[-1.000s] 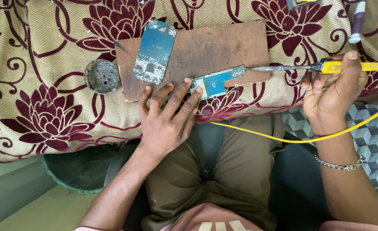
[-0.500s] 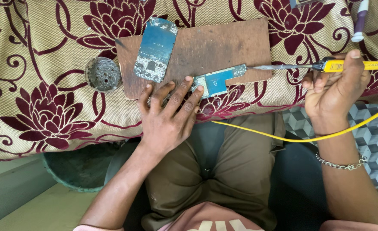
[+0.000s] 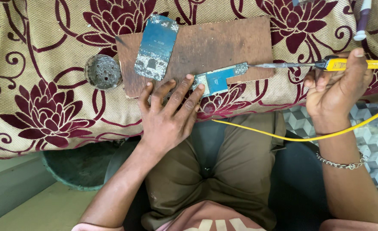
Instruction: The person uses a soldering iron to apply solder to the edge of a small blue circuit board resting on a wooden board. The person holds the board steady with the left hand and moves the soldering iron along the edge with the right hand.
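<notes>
Soldering iron at circuit board on wooden board

Left hand (image 3: 168,122) lies flat, fingers spread, pinning the near end of a small blue circuit board (image 3: 218,80) on a brown wooden board (image 3: 223,47). Right hand (image 3: 336,92) is clamped round a yellow-handled soldering iron (image 3: 321,65), tip touching the circuit board's far end. Yellow cord (image 3: 291,137) runs across the lap. Blue phone frame (image 3: 156,48) lies on the wooden board; a round metal cup (image 3: 103,72) sits just beside it on the floral cloth (image 3: 39,107)

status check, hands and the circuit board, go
Left hand flat, fingertips pinning small blue circuit board on wooden board. Right hand gripping yellow soldering iron, tip at board's end. Nothing in the way.
</notes>
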`<state>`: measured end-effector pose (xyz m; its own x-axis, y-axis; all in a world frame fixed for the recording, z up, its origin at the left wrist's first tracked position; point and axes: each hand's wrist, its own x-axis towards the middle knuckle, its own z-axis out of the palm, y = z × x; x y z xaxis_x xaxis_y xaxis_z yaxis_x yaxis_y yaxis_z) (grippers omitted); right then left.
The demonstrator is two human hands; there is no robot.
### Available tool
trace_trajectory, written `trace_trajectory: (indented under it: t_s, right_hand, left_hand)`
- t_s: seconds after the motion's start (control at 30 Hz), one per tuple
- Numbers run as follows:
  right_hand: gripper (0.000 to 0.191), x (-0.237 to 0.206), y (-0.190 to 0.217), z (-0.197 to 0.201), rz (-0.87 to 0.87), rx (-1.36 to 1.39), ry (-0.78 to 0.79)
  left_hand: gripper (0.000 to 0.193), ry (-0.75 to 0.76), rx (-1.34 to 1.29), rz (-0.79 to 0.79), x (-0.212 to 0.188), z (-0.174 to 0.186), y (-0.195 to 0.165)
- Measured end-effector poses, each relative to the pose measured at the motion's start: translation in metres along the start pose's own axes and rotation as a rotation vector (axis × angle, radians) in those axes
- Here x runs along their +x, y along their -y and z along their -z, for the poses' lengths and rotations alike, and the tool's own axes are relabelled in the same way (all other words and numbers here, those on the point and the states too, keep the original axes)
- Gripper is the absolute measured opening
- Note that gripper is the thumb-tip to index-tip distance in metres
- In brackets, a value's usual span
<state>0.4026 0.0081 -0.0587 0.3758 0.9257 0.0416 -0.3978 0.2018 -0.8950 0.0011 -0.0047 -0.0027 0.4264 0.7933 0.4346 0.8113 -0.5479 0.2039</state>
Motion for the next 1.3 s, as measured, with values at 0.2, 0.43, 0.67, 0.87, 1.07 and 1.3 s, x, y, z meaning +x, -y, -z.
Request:
trace_trajectory:
  t_s: [0.2, 0.43, 0.67, 0.87, 1.07, 1.3]
  right_hand:
    - [0.04, 0.0, 0.0002, -0.0005, -0.011, 0.007, -0.019]
    - [0.042, 0.0012, -0.0004, 0.0038, -0.026, 0.011, -0.014]
    - [0.043, 0.0014, -0.0008, 0.0073, -0.027, -0.007, -0.004]
    - [0.042, 0.0008, 0.001, 0.0043, -0.03, -0.021, -0.006]
    - [0.042, 0.0004, 0.0018, 0.0033, -0.044, -0.014, -0.032]
    - [0.042, 0.0, 0.0008, 0.0045, -0.029, -0.009, -0.005]
  left_hand:
    - [0.046, -0.006, 0.005, -0.004, 0.0003, -0.0003, 0.0005]
    - [0.046, -0.009, -0.002, -0.001, -0.0001, -0.0007, 0.0007]
    - [0.048, -0.007, 0.005, -0.006, -0.0012, -0.0016, 0.0009]
    - [0.048, -0.011, 0.001, -0.006, -0.0008, -0.0014, 0.0007]
    - [0.049, -0.005, 0.004, -0.009, -0.0007, -0.0014, 0.0011]
    - [0.047, -0.011, 0.005, -0.009, -0.0011, -0.001, 0.0013]
